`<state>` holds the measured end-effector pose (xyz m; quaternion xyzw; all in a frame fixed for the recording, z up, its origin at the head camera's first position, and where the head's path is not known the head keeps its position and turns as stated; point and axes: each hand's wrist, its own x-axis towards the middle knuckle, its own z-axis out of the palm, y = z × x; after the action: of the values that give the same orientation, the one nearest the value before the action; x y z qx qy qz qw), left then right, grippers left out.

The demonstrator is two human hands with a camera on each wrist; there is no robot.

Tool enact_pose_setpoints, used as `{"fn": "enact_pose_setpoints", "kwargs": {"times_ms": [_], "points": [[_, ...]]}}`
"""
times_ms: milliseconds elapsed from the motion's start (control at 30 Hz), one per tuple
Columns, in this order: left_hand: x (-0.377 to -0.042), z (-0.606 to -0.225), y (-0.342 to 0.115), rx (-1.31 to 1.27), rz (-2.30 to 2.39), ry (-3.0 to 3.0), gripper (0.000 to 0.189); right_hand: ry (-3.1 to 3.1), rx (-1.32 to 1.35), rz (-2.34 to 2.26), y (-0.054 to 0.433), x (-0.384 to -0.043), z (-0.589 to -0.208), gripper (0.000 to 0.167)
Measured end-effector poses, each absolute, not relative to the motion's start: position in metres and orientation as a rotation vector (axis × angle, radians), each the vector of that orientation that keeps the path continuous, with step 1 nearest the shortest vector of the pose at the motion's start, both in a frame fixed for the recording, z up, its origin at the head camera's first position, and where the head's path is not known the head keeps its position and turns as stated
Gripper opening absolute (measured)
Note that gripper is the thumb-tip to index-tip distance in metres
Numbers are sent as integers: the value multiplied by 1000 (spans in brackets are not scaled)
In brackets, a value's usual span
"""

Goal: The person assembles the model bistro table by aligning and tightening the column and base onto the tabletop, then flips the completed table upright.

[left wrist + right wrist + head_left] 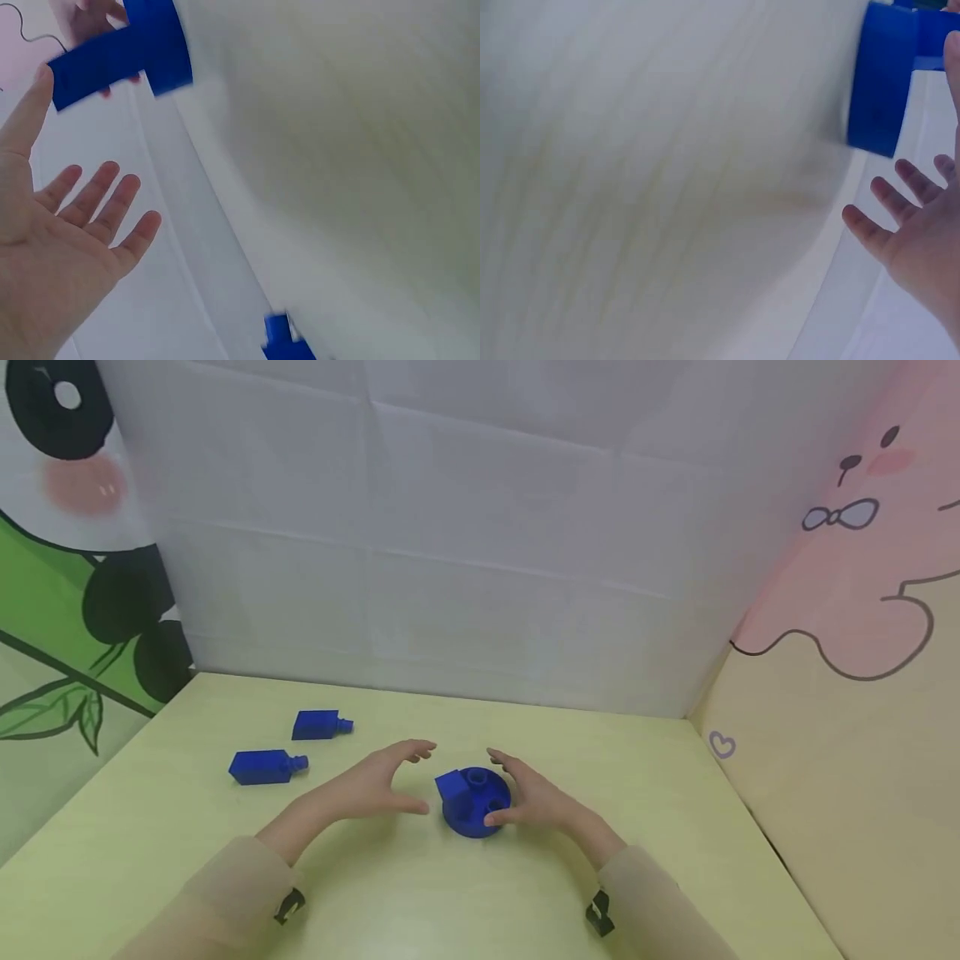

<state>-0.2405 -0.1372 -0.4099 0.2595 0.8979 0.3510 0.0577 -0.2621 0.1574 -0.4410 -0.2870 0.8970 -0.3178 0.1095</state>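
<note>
A round blue base (471,828) with raised round sockets rests on the table between the two hands. One blue block-shaped piece (452,786) stands upright on its left side; the joint beneath it is hidden in the head view. To the left, the left hand (381,783) is spread with thumb and fingers apart, holding nothing. The right hand (534,795) curves loosely round the base's right side, its thumb tip over the rim; whether it touches is unclear. In the left wrist view, the thumb tip appears near the end of the upright block (97,69).
Two more blue blocks with narrow necks lie on the left of the yellow table (420,893): one nearer (260,767), one farther back (317,725). A white sheet (480,543) hangs behind the table, and printed panels stand at both sides.
</note>
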Motion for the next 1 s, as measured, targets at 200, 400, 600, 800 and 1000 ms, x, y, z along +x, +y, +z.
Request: {"fn": "enact_pose_setpoints", "kwargs": {"times_ms": [200,400,600,800,1000], "points": [[-245,-404,-184,781,935,2822,88,2717,-831,-1093,142,-244,-432,90],[-254,-405,-241,723,817,2894,81,2736,-709,-1257,116,-225,-425,78],[-262,-414,-288,604,758,2946,80,2720,-511,-1477,93,-211,-425,71],[-267,-428,-323,540,786,2973,80,2712,-285,-1684,74,-203,-430,63],[-270,-444,-348,439,803,2956,77,2712,-187,-1759,64,-204,-432,57]]}}
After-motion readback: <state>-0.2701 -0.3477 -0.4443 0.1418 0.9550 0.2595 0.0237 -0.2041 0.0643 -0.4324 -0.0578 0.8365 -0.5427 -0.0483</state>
